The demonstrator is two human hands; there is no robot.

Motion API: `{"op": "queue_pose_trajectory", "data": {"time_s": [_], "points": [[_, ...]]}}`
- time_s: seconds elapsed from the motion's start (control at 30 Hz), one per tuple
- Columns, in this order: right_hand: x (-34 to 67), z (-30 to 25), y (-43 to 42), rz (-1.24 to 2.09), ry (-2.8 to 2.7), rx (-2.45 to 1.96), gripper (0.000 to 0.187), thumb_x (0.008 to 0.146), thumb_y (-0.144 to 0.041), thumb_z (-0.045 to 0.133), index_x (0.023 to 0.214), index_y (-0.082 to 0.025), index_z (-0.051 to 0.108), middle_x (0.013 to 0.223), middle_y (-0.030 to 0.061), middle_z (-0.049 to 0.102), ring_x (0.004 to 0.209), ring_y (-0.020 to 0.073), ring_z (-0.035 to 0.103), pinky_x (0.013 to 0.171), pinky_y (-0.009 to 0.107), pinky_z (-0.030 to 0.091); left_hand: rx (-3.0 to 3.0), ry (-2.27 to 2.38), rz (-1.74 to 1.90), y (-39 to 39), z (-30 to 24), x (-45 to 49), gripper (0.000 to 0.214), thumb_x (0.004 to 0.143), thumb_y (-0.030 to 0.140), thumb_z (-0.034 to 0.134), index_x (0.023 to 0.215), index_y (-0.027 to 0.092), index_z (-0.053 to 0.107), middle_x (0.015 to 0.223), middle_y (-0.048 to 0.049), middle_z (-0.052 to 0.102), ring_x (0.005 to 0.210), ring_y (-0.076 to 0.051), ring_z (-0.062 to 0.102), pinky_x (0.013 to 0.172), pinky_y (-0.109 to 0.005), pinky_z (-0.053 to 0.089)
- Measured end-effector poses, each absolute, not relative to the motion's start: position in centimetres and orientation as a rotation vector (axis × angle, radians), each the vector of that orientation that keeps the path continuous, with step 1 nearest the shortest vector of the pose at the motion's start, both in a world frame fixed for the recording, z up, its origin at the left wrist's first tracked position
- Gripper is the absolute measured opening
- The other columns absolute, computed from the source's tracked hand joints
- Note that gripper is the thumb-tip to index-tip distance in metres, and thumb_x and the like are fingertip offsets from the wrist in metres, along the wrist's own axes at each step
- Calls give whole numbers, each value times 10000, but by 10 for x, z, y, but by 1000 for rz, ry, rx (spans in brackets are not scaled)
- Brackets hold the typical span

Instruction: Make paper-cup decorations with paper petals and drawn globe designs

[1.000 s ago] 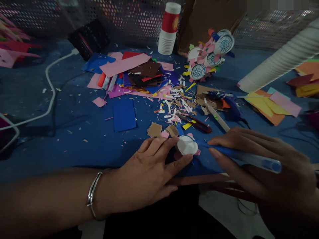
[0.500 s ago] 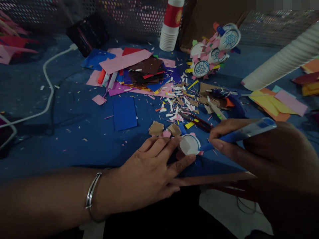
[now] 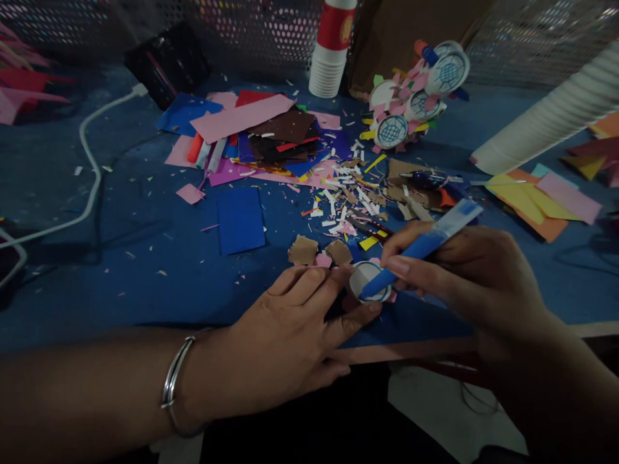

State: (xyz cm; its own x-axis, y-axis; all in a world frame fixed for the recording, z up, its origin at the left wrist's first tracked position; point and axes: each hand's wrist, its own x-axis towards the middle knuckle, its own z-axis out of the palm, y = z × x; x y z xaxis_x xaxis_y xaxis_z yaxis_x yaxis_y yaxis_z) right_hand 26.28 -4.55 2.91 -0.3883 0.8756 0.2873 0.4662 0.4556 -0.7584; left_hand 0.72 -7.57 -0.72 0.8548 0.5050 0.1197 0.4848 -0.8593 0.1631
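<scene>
My left hand (image 3: 290, 325) rests on the blue table near its front edge, fingers pinching the left rim of a small white paper disc (image 3: 363, 276) with pink bits around it. My right hand (image 3: 464, 274) grips a blue marker pen (image 3: 420, 248) like a writing tool. The pen's tip touches the disc's lower right part, and its capped end points up and to the right. A silver bangle sits on my left wrist.
Coloured paper sheets (image 3: 251, 138), scraps and red-handled scissors (image 3: 374, 231) litter the blue table (image 3: 145, 258). A decorated craft of white discs (image 3: 416, 96) stands at the back by a cup stack (image 3: 331, 55). A long cup stack (image 3: 551, 122) lies right. A white cable (image 3: 87, 174) runs left.
My right hand swung the pen from lying flat to an upright writing grip and brought its tip onto the disc. My left hand stayed on the disc.
</scene>
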Motion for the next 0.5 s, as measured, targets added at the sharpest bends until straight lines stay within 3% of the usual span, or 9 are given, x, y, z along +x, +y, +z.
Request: {"op": "queue_pose_trajectory", "data": {"time_s": [0.33,0.5], "points": [[261,15,-45,755,-1889,-1118,279,973,-218,771,696,-238,757,876,-45,791,671,62,686,588,185,514,2915,756,219,-76,-4,8,736,1043,571,637,1697,308,426,1653,-206,490,1528,-410,445,1169,-541,433],[265,11,-48,625,-1901,-1153,236,967,-225,773,732,-251,779,893,-47,810,574,63,637,619,226,562,2922,762,207,-75,-6,8,759,1035,573,648,1703,300,415,1651,-219,492,1491,-432,485,1131,-549,466]]}}
